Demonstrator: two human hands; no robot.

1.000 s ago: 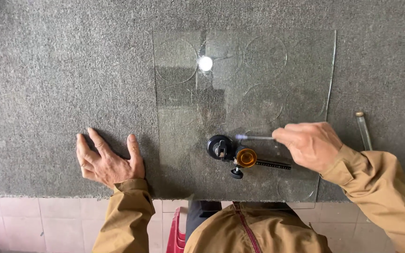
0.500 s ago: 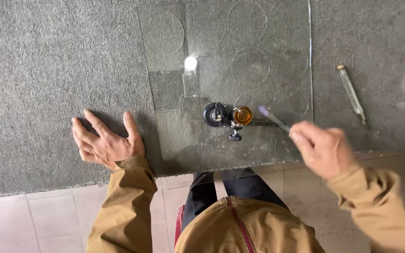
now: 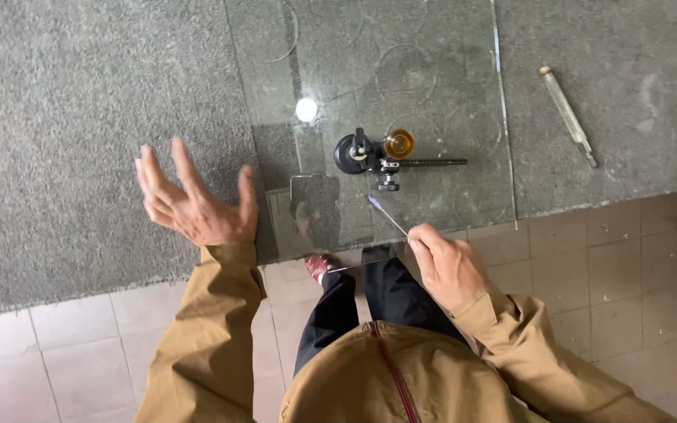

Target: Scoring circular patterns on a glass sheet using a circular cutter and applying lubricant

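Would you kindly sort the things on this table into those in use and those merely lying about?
In use:
- thin rod, pinched in the right hand
- glass sheet under it
- circle cutter standing on the glass
- left hand, open beside the sheet's edge

Lying about:
- slim pen-like tool on the grey felt, right of the glass

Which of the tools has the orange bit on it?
The black cutter lying on the glass sheet. The thin rod right of the glass is plain, and so is the stick in the right hand.

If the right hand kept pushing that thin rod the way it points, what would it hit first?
Probably the circle cutter on the glass sheet: the rod in the right hand aims up-left at it, though height is unclear.
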